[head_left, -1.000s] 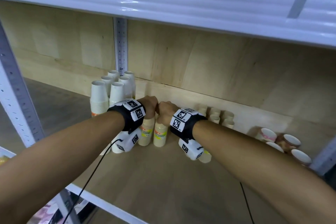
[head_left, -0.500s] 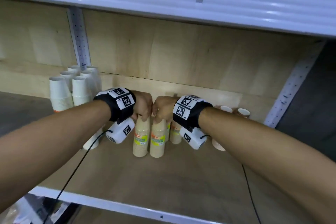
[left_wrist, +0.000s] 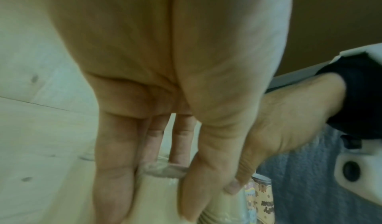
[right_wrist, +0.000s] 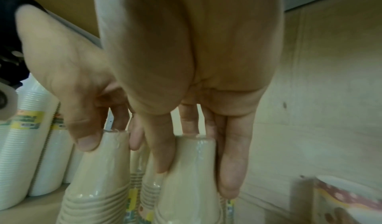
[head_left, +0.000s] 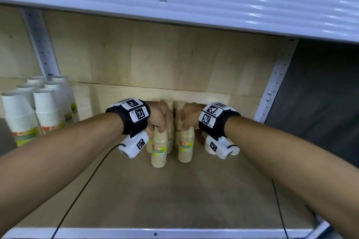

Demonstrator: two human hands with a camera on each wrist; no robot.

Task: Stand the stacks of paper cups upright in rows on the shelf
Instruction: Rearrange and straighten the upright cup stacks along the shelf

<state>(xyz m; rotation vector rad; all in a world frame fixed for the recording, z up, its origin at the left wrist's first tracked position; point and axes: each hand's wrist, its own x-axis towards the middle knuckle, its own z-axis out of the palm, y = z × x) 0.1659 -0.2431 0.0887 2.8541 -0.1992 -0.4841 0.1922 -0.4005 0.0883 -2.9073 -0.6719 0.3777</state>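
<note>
Two upright beige cup stacks with green-yellow labels stand side by side on the wooden shelf board (head_left: 174,200). My left hand (head_left: 160,125) grips the top of the left stack (head_left: 159,153) from above; in the left wrist view its fingers (left_wrist: 112,186) and thumb wrap that stack (left_wrist: 159,199). My right hand (head_left: 187,125) grips the top of the right stack (head_left: 186,148), seen close in the right wrist view as the stack (right_wrist: 190,186) between thumb and fingers (right_wrist: 229,178). More beige stacks (head_left: 171,137) stand behind, partly hidden by the hands.
White cup stacks (head_left: 44,110) stand in rows at the left rear beside a metal upright (head_left: 41,44). Patterned cups (head_left: 236,149) sit right of my right wrist, mostly hidden. The upper shelf beam (head_left: 174,6) hangs low overhead. Another upright (head_left: 275,81) bounds the right.
Both hands have carried their beige stacks rightward, away from the white stacks and toward the back wall. The two held stacks now stand a little apart.
</note>
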